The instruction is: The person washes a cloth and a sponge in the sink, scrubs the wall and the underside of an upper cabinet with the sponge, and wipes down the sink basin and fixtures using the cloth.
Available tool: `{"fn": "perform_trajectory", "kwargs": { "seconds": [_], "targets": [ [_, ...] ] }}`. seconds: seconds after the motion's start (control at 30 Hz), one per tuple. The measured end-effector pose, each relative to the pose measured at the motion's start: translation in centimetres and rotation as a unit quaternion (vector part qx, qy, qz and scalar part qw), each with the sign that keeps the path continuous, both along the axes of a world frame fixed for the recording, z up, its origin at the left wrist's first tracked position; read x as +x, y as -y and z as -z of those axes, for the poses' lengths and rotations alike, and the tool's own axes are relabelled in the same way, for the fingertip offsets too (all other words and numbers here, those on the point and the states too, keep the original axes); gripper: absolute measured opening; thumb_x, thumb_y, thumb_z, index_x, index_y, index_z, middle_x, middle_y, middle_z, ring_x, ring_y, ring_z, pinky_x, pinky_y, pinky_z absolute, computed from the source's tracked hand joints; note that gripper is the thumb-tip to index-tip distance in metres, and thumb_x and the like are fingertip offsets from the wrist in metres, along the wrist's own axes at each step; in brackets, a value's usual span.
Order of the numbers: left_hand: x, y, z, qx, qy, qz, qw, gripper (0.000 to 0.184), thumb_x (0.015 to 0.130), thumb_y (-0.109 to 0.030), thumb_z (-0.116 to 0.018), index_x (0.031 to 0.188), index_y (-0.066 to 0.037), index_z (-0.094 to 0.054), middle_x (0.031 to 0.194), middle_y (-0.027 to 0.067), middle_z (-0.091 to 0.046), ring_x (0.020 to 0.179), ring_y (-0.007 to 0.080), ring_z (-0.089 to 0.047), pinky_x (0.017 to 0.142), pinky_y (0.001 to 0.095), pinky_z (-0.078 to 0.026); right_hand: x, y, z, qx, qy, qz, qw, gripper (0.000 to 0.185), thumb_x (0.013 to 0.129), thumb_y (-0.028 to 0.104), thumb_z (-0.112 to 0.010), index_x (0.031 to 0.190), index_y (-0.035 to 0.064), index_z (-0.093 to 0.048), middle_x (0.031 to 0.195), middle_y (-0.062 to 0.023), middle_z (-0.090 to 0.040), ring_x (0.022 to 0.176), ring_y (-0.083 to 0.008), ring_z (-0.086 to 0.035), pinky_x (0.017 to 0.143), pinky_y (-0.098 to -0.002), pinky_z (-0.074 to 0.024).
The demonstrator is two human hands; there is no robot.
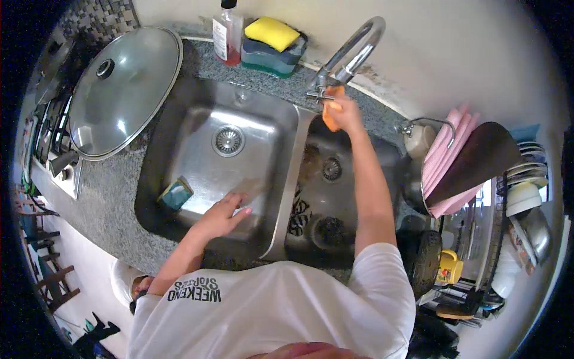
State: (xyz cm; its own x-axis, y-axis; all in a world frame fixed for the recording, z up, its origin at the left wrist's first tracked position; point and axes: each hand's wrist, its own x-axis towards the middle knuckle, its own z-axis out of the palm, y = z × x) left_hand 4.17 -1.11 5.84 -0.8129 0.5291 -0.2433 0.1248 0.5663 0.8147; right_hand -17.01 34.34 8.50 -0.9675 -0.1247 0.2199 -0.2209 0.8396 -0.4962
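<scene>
The grey speckled stone counter (107, 191) spanned the view, with a two-bowl stainless-steel sink (200, 113) set into it; my bare forearms reached over the bowls from below. A large round glass lid (128, 90) with a metal rim and a black knob lay on the counter, left of the sink. Behind the divider between the bowls rose a curved chrome gooseneck faucet (362, 48). Along the wall, left of the faucet, stood a blue-green sponge holder (272, 64) and, just beside it, a clear bottle (228, 36) of reddish liquid with a black top. A yellow block sponge (272, 33) rested on the holder.

My left hand (220, 216) was over the left bowl, its fingers loosely spread and holding nothing — whether it touched the steel I could not tell. My right hand (347, 113) was at the foot of the faucet, fingers bent around a small, bright orange cloth (330, 116), which lay against the fitting there, above the back of the right bowl. Smallest of all, a blue-green rectangular scouring sponge (178, 194) lay in the left bowl, near its left wall and apart from my left hand.
</scene>
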Motion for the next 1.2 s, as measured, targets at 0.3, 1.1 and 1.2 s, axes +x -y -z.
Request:
{"fn": "perform_trajectory", "kwargs": {
  "seconds": [0.3,1.1,1.2],
  "targets": [
    [0.0,-0.3,0.4,-0.014,-0.043,0.004,0.999,0.043,0.084,-0.034,-0.051,0.113,-0.003,-0.048,0.108,0.0184,-0.051,0.101,0.0348,-0.050,0.086,0.0394,-0.040,0.2,-7.4,3.1,0.012,-0.178,0.206,0.962,0.036,0.077,0.026,-0.059,0.105,0.0029,-0.060,0.097,-0.0177,-0.060,0.093,-0.0281,-0.057,0.086,-0.0414,-0.0421],
    [0.2,3.0,-0.7,-0.084,-0.072,0.007,0.994,0.057,0.082,-0.047,-0.049,0.121,-0.005,-0.045,0.115,0.0230,-0.049,0.107,0.0386,-0.046,0.090,0.0446,-0.038,13.6,14.1,-1.2,-0.082,-0.130,-0.036,0.987,0.032,0.068,0.007,-0.054,0.099,0.0032,-0.061,0.094,-0.0147,-0.062,0.085,-0.0310,-0.058,0.079,-0.0390,-0.0447],
    [-0.7,5.2,-2.0,-0.108,-0.111,-0.074,0.985,0.059,0.081,-0.044,-0.052,0.123,-0.004,-0.042,0.121,0.0243,-0.044,0.113,0.0379,-0.042,0.096,0.0425,-0.034,17.7,19.0,-3.2,-0.128,-0.105,-0.063,0.984,0.032,0.068,0.009,-0.057,0.100,0.0069,-0.062,0.091,-0.0131,-0.062,0.084,-0.0306,-0.059,0.075,-0.0373,-0.0461]
  ]
}}
